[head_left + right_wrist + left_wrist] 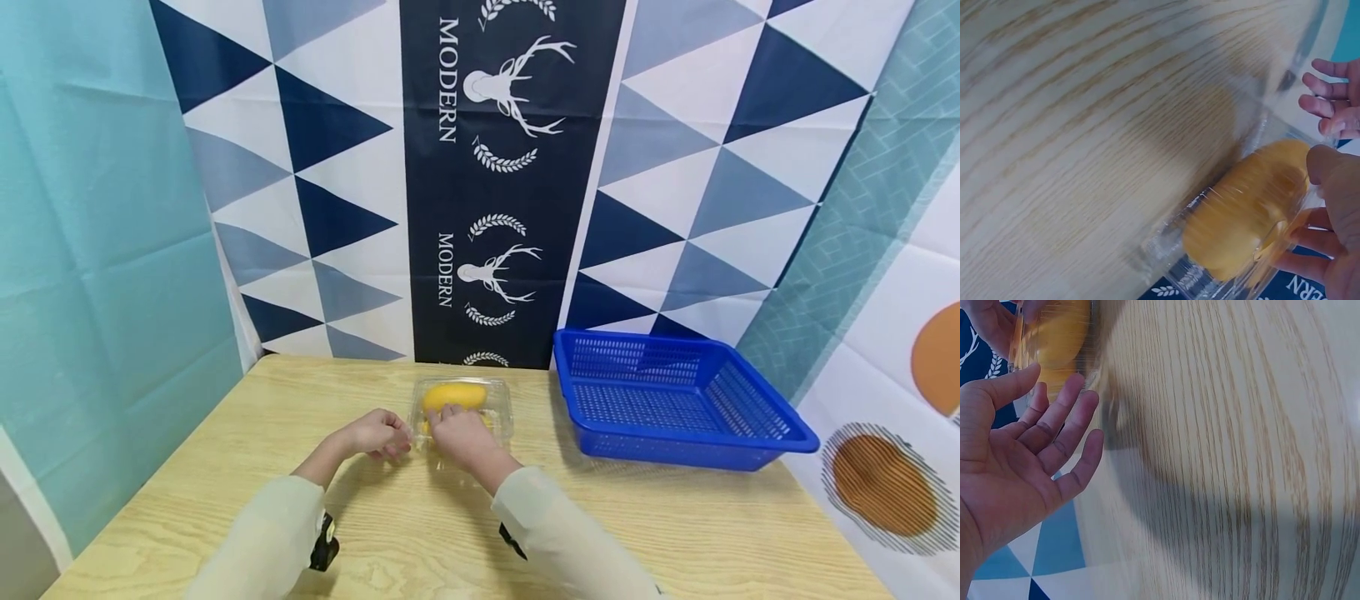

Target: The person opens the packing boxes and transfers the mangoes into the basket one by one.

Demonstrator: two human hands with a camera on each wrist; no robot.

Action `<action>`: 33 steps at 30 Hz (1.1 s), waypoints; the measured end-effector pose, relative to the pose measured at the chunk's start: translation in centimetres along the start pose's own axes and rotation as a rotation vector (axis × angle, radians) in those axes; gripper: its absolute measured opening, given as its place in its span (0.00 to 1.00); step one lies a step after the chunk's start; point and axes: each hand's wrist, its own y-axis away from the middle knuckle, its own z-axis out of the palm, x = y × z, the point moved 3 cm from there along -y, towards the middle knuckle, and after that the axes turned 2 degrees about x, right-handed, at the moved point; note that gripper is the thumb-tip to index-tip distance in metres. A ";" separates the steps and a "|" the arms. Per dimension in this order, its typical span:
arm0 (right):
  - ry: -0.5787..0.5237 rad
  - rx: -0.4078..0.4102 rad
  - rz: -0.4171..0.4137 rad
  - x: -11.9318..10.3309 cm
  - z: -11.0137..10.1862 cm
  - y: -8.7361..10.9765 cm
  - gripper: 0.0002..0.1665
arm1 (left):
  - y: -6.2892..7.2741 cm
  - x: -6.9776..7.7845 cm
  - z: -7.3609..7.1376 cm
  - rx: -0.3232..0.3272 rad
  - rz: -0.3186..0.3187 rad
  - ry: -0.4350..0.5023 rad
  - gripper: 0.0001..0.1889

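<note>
Pale wooden table (412, 533) spreads beneath my hands, which are apart. My left hand (377, 435), fingers loosely bent and holding nothing, is just left of a clear plastic box (506, 408); my right hand (467, 435) reaches over it, though I cannot tell whether it grips anything. Yellow fruit (455, 395) lies in the box. Farther right sits a blue basket (675, 447), with patterned cloth (495, 192) at the far side.

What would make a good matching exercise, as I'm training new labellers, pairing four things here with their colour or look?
Things:
1. Basket
2. Fruit
3. Box
4. Table

Looks:
A. See-through
B. Pale wood grain
C. Yellow
D. Blue

Pairs: 1-D, 2-C, 3-A, 4-B.
</note>
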 end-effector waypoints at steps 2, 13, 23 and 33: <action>0.021 0.020 -0.009 0.0 0.1 0.0 0.19 | 0.0 0.1 0.0 0.001 -0.002 0.003 0.10; 0.044 0.055 -0.036 0.0 -0.1 0.0 0.17 | 0.0 0.2 -0.2 0.000 -0.014 -0.003 0.12; -0.005 0.019 -0.052 -0.4 -0.7 -0.2 0.17 | 0.3 0.2 -0.1 -0.014 -0.022 -0.016 0.11; 0.128 0.127 -0.077 -0.4 0.4 -0.1 0.16 | -0.1 0.5 -0.1 0.012 -0.045 0.004 0.08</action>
